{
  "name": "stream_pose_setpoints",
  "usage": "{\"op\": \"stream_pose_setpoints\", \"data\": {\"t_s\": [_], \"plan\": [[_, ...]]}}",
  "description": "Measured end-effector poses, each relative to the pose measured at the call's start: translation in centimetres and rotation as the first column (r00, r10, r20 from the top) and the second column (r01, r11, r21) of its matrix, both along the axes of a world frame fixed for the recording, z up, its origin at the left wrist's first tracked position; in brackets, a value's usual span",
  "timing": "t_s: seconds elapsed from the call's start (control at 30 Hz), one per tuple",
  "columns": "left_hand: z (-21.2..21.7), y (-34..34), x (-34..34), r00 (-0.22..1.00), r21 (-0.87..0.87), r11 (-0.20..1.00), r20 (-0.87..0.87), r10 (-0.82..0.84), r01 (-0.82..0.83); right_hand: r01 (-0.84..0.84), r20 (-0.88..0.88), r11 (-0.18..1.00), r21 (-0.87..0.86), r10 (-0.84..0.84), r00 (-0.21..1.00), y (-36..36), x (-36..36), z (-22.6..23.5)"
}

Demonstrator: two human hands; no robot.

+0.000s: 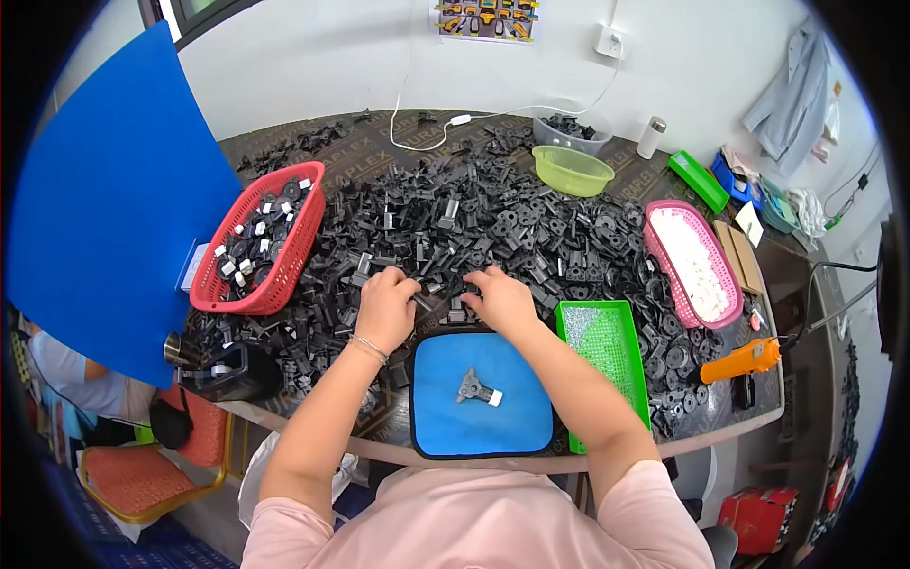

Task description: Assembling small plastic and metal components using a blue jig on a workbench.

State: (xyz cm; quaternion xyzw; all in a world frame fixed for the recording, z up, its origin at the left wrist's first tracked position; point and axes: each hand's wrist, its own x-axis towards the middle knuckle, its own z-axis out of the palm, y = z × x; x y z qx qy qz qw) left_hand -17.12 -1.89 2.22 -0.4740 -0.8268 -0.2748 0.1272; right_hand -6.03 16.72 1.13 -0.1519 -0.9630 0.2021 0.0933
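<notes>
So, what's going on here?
A person has their left hand and right hand among black parts heaped on the table; whether either holds one is unclear. On the blue mat lies one dark piece with a white end. A red basket stands to the left, a pink basket of white pieces to the right.

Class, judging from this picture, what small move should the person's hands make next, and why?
Perhaps the right hand should draw one of the loose black parts onto the blue mat: the hand is right among them, and the mat bears only one black-and-white piece, leaving bare space.
</notes>
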Motion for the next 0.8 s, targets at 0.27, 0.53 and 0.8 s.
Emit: {"op": "stream_pose_setpoints", "data": {"t_s": [0.27, 0.53, 0.8], "plan": [[1.2, 0.3, -0.8, 0.963, 0.279, 0.947, 0.255, 0.088, -0.16, 0.177, -0.269, 0.903, -0.393, -0.297, 0.916, 3.6, 1.5, -0.5], [1.8, 1.0, 0.2, 0.478, 0.216, 0.961, 0.871, -0.11, -0.171, -0.172, -0.291, 0.353, -0.92, -0.32, 0.901, 1.6, 4.3, 3.3], [2.7, 0.4, 5.7, -0.252, 0.377, 0.896, 0.867, -0.431, -0.235, -0.181, -0.21, 0.217, -0.959, -0.121, 0.97, -0.9, 6.6, 5.3]]}}
